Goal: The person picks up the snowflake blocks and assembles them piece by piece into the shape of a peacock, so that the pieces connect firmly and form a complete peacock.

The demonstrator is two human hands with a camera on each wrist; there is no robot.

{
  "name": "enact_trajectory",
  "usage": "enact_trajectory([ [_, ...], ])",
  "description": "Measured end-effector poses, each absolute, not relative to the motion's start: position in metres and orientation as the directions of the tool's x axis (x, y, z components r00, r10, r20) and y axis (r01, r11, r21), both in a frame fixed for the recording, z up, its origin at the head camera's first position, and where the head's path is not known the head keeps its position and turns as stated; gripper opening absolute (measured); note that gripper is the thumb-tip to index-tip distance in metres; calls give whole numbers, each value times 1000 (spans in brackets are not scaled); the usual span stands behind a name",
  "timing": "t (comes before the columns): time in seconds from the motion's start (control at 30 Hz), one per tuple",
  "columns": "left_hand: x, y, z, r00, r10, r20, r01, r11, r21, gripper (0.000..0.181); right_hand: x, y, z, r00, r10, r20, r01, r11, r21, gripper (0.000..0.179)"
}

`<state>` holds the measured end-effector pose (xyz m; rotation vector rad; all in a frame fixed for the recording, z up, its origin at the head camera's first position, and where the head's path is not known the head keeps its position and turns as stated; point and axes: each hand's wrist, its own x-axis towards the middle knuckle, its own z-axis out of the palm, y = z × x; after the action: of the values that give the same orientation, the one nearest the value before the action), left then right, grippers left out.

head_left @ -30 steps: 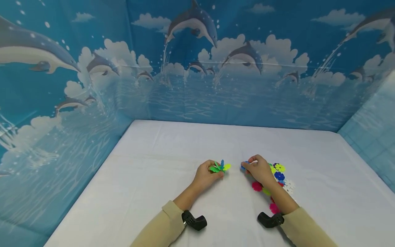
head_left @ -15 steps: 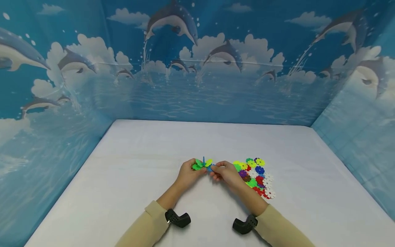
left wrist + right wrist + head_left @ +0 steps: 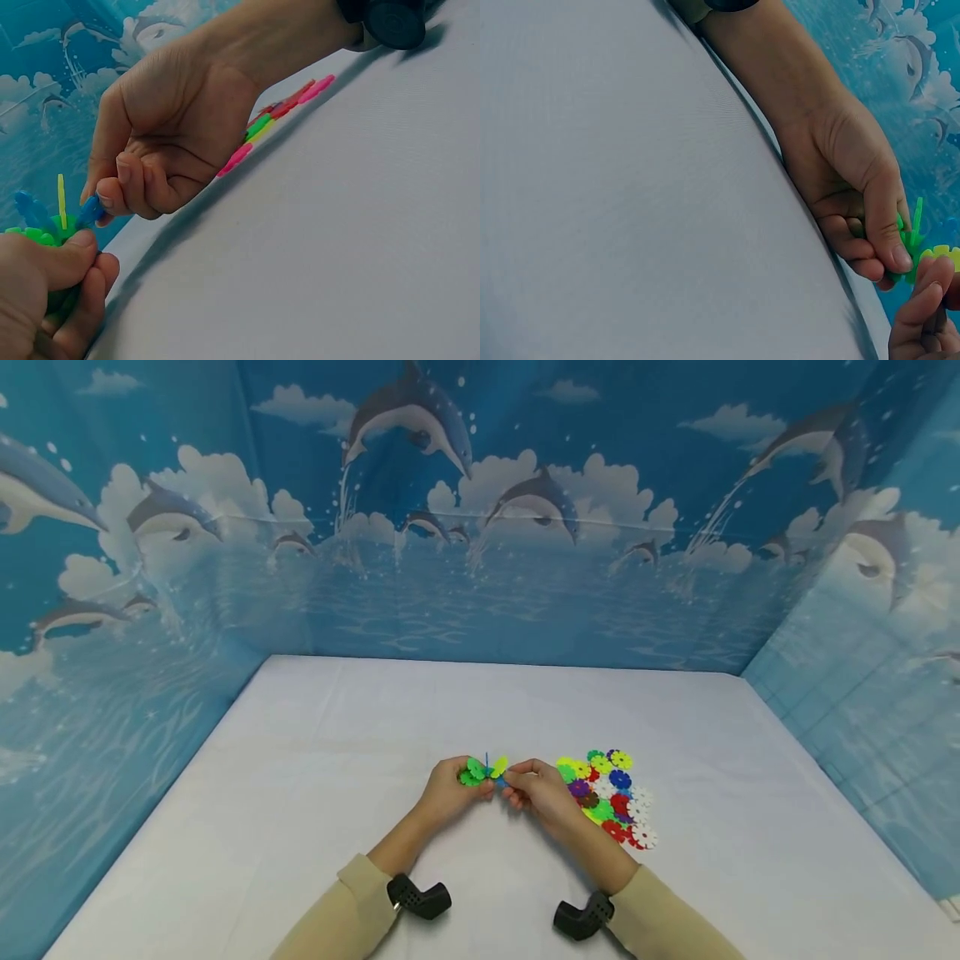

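My left hand (image 3: 448, 792) pinches a small cluster of interlocked plastic flower discs. Green discs (image 3: 475, 770) sit at its left, and a yellow disc (image 3: 499, 767) and an edge-on blue disc stick up. Facing it, my right hand (image 3: 543, 795) pinches a separate-looking blue disc (image 3: 91, 211) between thumb and fingers. In the left wrist view this disc meets the green middle of the cluster (image 3: 66, 225); whether it is slotted in cannot be told. The right wrist view shows the left thumb pressing a green disc (image 3: 913, 247), with the right fingertips close by.
A pile of loose flower discs (image 3: 619, 779) in many colours lies right of my right hand on the white table (image 3: 360, 727). Dolphin-print curtains (image 3: 480, 585) stand behind and at both sides. A black camera mount (image 3: 420, 897) sits on each wrist.
My right hand has come left from beside the pile, carrying the blue disc to the cluster in my left hand. The head view has turned right, and the pile shows more fully.
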<state>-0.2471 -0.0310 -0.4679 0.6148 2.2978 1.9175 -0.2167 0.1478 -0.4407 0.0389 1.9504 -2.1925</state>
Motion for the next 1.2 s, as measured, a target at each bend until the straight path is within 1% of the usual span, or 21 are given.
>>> enact_trajectory([
  [0.17,-248,-32,-470,-908,370,196,259,130,957,13,-218,144,-444,-982,-138,-129,143,-96,-985,15],
  [0.4,-244,-31,-472,-914,373,157,217,125,968,13,-215,147,-447,-978,-166,-124,138,-77,-987,18],
  [0.53,-244,-28,-471,-911,379,162,209,87,974,13,-215,151,-445,-974,-182,-132,148,-76,-986,19],
  [0.6,-245,-26,-469,-908,382,170,209,62,976,16,-215,154,-444,-974,-175,-142,160,-96,-982,18],
  [0.67,-245,-24,-468,-908,375,186,221,51,974,25,-215,155,-443,-974,-169,-149,172,-128,-977,17],
  [0.77,-247,-23,-467,-916,346,203,244,79,967,39,-216,157,-443,-971,-178,-160,190,-169,-967,17],
  [0.83,-246,-24,-467,-920,328,215,263,107,959,42,-217,157,-443,-970,-181,-164,196,-174,-965,17],
  [0.97,-245,-24,-468,-923,307,233,291,160,943,37,-219,161,-443,-975,-141,-172,186,-93,-978,20],
  [1.1,-238,-25,-459,-922,306,239,300,171,939,27,-224,170,-437,-986,-62,-153,149,73,-986,23],
  [1.2,-230,-29,-445,-924,304,232,293,173,940,23,-229,182,-430,-995,-21,-102,96,190,-977,24],
])
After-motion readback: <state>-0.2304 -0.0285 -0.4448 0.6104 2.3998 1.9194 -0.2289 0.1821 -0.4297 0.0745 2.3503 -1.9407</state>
